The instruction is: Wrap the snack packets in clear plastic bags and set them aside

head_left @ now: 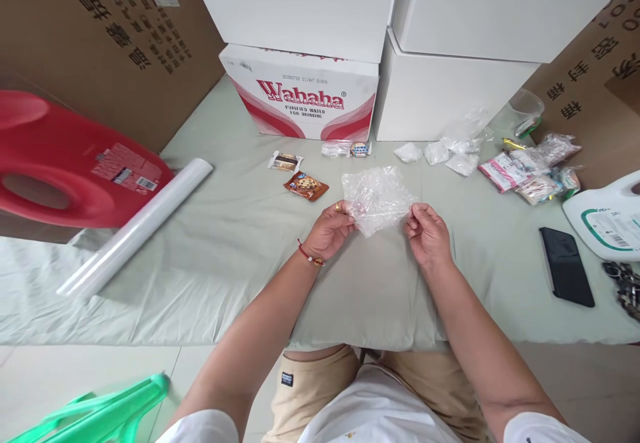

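A crinkled, clear plastic bag [377, 196] is stretched between my two hands, just above the cloth-covered table [240, 276]. My left hand [330, 229] pinches its left edge, with a red bracelet on the wrist. At the opposite edge, my right hand [427, 231] grips the plastic between thumb and fingers. Beyond my left hand lies a brown cookie packet [306, 186], and behind that a small clear-wrapped snack [285, 161]. Farther back, another small packet with a blue label [360, 149] rests beside some crumpled clear plastic [336, 149].
Clear plastic pieces [461, 163] and snack packets [533, 169] lie back right, near a black phone [567, 266], keys [625, 286] and a white jug [607, 219]. A Wahaha box [310, 103] and white boxes stand behind. Left are a plastic roll [140, 229] and red jug [75, 156].
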`<state>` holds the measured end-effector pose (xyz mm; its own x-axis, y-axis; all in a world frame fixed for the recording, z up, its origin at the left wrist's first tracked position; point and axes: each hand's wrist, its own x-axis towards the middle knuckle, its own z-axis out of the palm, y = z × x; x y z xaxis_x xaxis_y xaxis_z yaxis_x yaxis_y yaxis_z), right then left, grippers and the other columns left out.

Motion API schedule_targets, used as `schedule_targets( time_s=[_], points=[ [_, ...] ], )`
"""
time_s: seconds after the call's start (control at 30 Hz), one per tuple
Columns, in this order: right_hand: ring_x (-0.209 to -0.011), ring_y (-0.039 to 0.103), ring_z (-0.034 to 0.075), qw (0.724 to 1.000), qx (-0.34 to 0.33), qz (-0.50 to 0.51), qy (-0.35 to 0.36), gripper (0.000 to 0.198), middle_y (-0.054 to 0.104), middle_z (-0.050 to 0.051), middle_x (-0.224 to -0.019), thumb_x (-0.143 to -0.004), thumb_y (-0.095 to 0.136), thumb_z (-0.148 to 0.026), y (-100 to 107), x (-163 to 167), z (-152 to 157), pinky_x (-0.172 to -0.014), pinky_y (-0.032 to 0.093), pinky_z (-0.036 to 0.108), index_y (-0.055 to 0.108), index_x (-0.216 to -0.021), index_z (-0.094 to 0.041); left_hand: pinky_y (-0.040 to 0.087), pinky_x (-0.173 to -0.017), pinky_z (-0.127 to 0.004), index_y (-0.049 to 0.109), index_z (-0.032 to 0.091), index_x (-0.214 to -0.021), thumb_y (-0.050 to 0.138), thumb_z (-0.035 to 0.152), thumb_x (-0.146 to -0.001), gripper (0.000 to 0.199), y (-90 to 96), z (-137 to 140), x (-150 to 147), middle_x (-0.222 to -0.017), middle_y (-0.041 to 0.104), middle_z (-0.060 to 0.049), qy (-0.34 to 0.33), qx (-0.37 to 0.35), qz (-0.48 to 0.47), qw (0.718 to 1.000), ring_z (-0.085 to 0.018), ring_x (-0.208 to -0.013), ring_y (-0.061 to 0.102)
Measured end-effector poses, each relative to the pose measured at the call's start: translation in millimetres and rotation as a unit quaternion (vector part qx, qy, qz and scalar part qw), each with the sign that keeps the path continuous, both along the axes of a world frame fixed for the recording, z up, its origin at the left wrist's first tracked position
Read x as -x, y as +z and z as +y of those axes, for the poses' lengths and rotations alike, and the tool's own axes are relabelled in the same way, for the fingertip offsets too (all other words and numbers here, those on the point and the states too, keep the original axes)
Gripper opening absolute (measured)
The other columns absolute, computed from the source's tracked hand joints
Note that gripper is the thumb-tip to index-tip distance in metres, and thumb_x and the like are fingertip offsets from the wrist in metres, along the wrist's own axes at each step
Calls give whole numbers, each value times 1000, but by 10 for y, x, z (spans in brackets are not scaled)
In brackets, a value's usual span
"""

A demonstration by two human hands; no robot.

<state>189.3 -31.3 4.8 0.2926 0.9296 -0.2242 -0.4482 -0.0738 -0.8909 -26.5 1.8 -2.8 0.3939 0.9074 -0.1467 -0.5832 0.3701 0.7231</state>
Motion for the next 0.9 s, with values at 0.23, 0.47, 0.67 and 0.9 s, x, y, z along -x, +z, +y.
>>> schedule_targets(
  time_s=[0.23,0.47,0.67,0.9],
  points=[
    [-113,59,17,985,-66,-160,-5,48,63,6,-131,-88,68,-64,-94,-22,-12,-90,51,28,67,-120,-28,55,-83,-37,69,16,-76,71,12,-58,19,9,2,17,-82,73,-5,-5,-1,-5,1000,-21,-85,69],
    [-64,51,11,979,-24,-190,63,41,60,-3,-77,-75,85,-54,-75,19,-14,-59,42,24,67,-93,-22,56,-73,-31,64,15,-65,73,11,-56,13,12,-11,24,-67,65,0,-50,12,-38,998,-17,-71,66],
    [-55,40,8,997,-16,-71,-17,40,52,-7,-65,-68,91,-48,-35,-10,12,-50,32,22,63,-78,-21,58,-66,-27,66,18,-85,86,36,-75,28,23,51,71,-106,73,-4,7,42,-11,999,-15,-81,69],
    [-61,46,9,997,-36,-43,-54,40,54,-6,-67,-67,92,-45,-62,18,23,-55,37,22,63,-79,-20,54,-60,-25,74,17,-105,95,39,-66,50,3,-14,37,-91,72,-4,-96,-5,53,994,-18,-81,71]
  ],
)
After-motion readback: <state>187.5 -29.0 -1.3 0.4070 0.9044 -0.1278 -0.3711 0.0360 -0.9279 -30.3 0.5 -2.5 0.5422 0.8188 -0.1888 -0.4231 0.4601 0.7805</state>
